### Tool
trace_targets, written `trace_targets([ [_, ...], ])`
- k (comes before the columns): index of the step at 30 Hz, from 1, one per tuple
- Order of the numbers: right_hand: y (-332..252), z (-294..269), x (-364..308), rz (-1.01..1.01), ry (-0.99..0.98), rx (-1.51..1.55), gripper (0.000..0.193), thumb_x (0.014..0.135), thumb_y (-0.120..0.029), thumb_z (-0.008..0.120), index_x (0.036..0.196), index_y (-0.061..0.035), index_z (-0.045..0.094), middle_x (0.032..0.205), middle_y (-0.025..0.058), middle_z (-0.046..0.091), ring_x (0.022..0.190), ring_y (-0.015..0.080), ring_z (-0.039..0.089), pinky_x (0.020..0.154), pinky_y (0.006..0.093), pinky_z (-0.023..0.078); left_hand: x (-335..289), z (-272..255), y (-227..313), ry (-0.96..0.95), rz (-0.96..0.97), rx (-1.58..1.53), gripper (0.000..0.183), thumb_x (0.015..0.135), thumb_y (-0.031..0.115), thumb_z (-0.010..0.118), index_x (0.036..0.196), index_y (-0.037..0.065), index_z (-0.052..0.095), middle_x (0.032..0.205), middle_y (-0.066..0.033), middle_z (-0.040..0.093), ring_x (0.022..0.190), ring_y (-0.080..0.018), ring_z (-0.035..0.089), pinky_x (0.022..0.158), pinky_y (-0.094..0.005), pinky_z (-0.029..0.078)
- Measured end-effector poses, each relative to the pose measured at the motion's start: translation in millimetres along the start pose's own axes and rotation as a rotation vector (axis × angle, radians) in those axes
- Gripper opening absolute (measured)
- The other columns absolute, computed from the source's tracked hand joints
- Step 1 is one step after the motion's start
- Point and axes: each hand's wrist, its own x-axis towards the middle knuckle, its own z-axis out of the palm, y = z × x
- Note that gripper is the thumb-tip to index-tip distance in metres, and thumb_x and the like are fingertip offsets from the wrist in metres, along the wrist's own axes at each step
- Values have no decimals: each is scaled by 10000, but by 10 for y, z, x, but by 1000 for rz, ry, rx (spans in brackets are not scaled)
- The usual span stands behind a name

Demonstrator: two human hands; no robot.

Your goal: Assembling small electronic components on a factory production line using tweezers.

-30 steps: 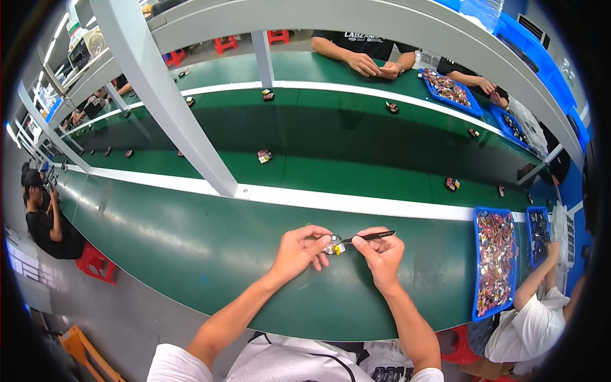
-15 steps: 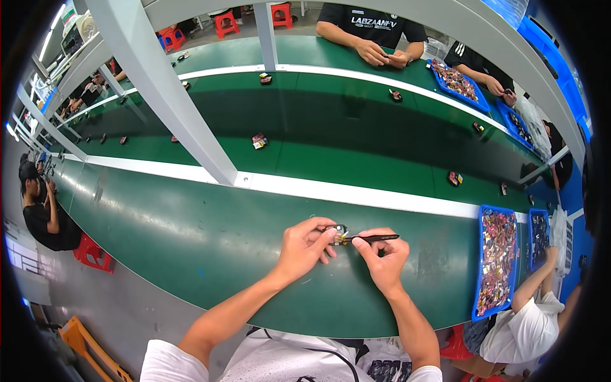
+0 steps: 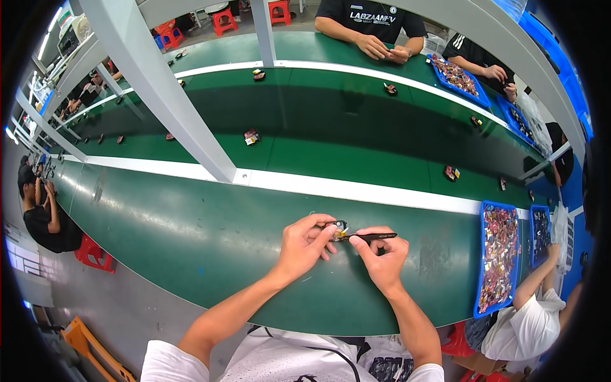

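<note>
My left hand (image 3: 301,247) is closed on a small black plastic case (image 3: 340,225) with a shiny, partly yellow inside, held just above the green bench. Its fingers cover part of the case, and the fine parts inside are too small to make out. Slim black tweezers (image 3: 380,235) are pinched in my right hand (image 3: 386,254), pointing left. Their tip reaches the near right side of the case; whether it grips anything cannot be seen.
A blue tray (image 3: 477,294) of small reddish parts stands right on the green bench (image 3: 210,235), with another blue tray (image 3: 533,258) of dark parts beyond. Small assemblies (image 3: 252,137) lie on the green conveyor (image 3: 305,156). A grey post (image 3: 172,95) rises left; a co-worker (image 3: 528,328) sits right.
The assemblies on the conveyor have shifted slightly left. My hands stay nearly in place, with the tweezers still against the case at a slightly changed angle.
</note>
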Motion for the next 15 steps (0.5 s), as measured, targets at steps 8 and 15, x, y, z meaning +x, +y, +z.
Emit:
trace_targets([
  [8, -26, 7, -1, 131, -43, 106, 119, 815, -23, 830, 907, -11, 756, 577, -70, 535, 489, -12, 372, 450, 204, 239, -25, 16, -5, -20, 14, -17, 254, 1012, 71, 608, 1228, -62, 607, 961, -145, 723, 736, -182, 719, 550, -267, 576],
  [15, -82, -34, 37, 296, -116, 314, 97, 865, 39, 767, 940, 30, 706, 707, -35, 611, 567, -9, 436, 499, 182, 300, -35, 19, -18, -39, 12, -42, 259, 1015, 73, 607, 1235, -64, 598, 978, -154, 720, 744, -191, 719, 547, -271, 577],
])
